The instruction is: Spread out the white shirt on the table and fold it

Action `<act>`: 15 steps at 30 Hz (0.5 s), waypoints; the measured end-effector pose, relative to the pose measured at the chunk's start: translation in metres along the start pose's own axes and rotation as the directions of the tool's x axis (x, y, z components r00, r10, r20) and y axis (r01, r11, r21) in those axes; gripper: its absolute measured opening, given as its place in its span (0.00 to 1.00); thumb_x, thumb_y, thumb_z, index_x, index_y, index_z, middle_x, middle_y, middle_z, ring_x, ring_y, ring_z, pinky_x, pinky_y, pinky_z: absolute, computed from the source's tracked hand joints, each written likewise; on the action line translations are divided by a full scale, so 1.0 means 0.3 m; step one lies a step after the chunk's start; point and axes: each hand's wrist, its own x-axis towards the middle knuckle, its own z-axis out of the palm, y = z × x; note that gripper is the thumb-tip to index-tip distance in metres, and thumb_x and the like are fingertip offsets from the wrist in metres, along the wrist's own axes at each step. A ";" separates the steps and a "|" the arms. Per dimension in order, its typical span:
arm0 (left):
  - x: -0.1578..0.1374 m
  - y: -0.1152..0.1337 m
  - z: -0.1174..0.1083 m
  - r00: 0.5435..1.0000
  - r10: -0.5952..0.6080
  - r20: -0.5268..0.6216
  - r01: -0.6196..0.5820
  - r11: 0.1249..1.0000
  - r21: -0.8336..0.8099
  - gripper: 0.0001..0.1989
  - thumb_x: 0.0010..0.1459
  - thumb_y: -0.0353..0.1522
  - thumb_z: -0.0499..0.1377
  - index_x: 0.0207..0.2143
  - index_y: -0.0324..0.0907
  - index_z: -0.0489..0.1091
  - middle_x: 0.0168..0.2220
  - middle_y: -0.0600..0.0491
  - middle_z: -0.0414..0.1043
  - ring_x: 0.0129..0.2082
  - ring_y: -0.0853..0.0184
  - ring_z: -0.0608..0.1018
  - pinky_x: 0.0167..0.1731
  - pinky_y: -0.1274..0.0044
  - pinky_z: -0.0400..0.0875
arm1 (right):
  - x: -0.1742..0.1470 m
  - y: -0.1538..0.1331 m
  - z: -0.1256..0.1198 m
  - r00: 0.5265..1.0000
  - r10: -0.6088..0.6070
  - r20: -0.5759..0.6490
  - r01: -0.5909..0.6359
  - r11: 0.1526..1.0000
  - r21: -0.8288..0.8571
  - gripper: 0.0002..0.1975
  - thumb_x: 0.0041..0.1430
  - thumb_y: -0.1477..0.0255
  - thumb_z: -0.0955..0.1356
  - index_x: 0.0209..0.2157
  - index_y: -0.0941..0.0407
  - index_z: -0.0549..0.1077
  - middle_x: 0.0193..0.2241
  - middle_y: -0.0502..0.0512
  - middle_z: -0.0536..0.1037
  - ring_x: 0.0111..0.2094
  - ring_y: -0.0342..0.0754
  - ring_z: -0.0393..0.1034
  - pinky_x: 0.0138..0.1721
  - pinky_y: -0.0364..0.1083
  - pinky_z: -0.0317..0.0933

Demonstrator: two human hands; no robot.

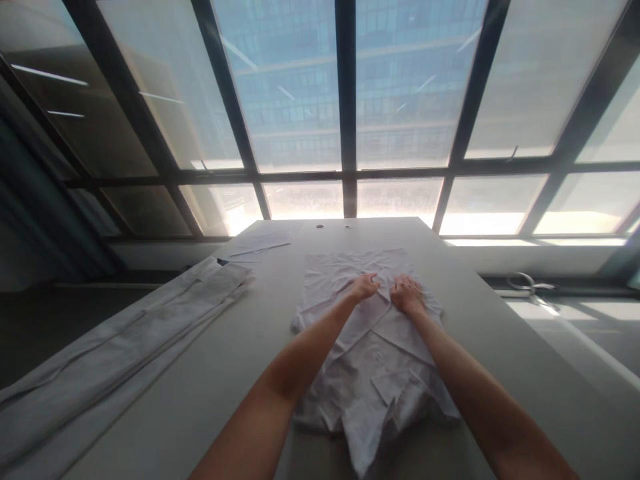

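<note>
In the head view, looks down on a pale worktop [270, 320] with a creased white cloth [377, 350] spread in the middle of it. Rests the right hand [407, 294] palm down on the cloth's far part, with fingers laid out flat. Bends the fingers of the left hand [367, 286] on the same cloth, just beside the right (cannot tell whether pinching a fold). Has a folded length of grey-white fabric [150, 340] along the left side, thin sheets [260, 247] beyond it, and tall windows [295, 87] behind.
</note>
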 end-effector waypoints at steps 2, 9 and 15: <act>0.009 0.040 0.041 1.000 -0.023 -0.016 0.022 0.998 -0.063 0.20 0.55 0.28 0.64 0.51 0.34 0.78 0.44 0.41 0.81 0.45 0.59 0.81 0.51 0.69 0.72 | -0.006 -0.001 -0.008 1.000 -0.011 0.003 0.011 1.000 -0.012 0.26 0.69 0.67 0.58 0.64 0.59 0.68 0.66 0.64 0.66 0.66 0.57 0.57 0.65 0.54 0.47; -0.008 0.063 -0.129 0.976 0.002 -0.219 -0.077 0.939 -0.334 0.20 0.62 0.37 0.61 0.54 0.39 0.77 0.50 0.44 0.80 0.47 0.62 0.80 0.48 0.72 0.74 | -0.009 0.004 -0.015 0.999 -0.041 -0.011 0.040 0.998 -0.044 0.24 0.70 0.68 0.58 0.62 0.58 0.70 0.64 0.65 0.68 0.65 0.56 0.59 0.64 0.52 0.49; -0.143 -0.191 -0.596 0.805 -0.305 -0.509 -0.108 0.769 -0.631 0.25 0.49 0.38 0.68 0.48 0.35 0.76 0.39 0.47 0.79 0.32 0.66 0.78 0.34 0.75 0.73 | -0.001 0.007 -0.004 0.999 -0.039 -0.004 0.039 0.998 -0.039 0.24 0.69 0.68 0.59 0.62 0.59 0.70 0.64 0.65 0.68 0.64 0.56 0.61 0.63 0.52 0.50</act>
